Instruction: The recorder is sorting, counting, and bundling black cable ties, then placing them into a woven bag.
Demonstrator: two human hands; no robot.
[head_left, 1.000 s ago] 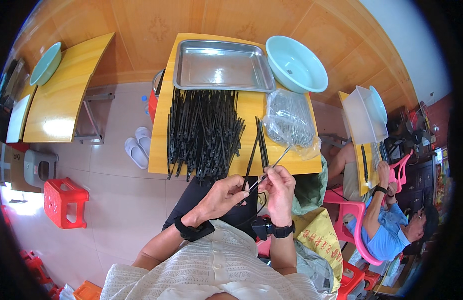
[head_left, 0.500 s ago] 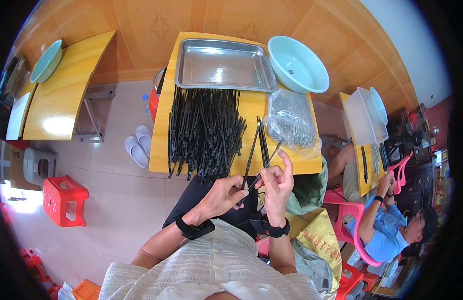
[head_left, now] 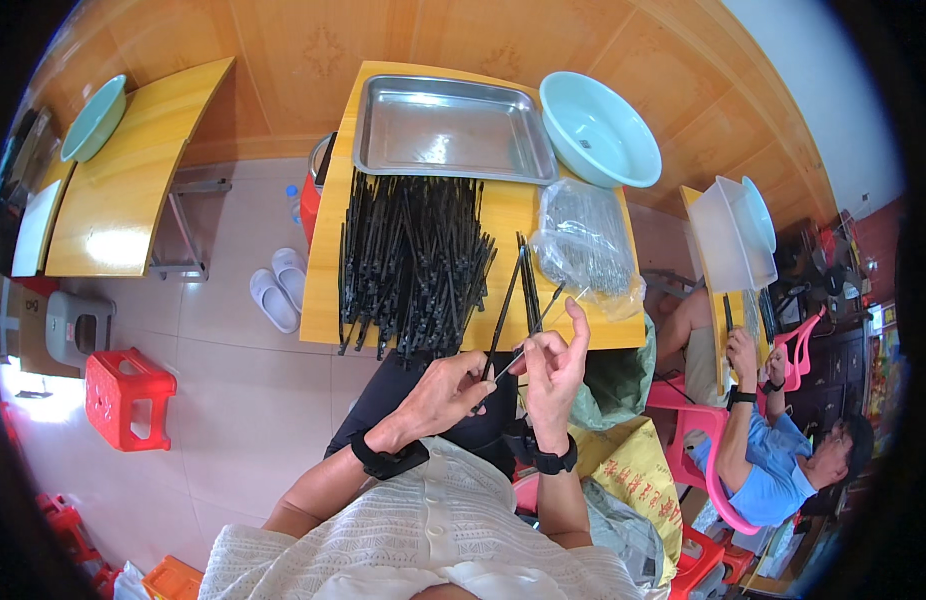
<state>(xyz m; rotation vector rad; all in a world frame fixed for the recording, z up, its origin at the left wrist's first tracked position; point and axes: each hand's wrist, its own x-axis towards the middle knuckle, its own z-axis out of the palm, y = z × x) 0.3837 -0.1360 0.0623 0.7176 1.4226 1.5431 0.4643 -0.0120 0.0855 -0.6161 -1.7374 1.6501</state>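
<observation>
My left hand (head_left: 445, 393) pinches a thin black rod (head_left: 503, 312), which points up and away over the table edge. Thumb and fingertips of my right hand (head_left: 551, 385) are closed on a thin metal rod (head_left: 507, 367) that slants between both hands. A second dark tip (head_left: 558, 291) sticks out beside it above my right fingers. Exactly where the rods meet is hidden by my left fingers. Ahead lies a thick pile of black rods (head_left: 413, 265) with small knobbed ends. A few loose black rods (head_left: 529, 285) lie right of it, beside a clear plastic bag (head_left: 583, 240) of thin metal rods.
A steel tray (head_left: 453, 130) and a light-blue basin (head_left: 598, 130) stand at the table's back. Sacks (head_left: 638, 475) lie by my right side. A red stool (head_left: 131, 400) and white slippers (head_left: 276, 300) are on the left floor. A person (head_left: 773, 460) sits at another table, right.
The metal rod's bright end now shows above my right fingers, apart from the dark tip. My hands have hardly moved. The other person's hands have shifted toward their table.
</observation>
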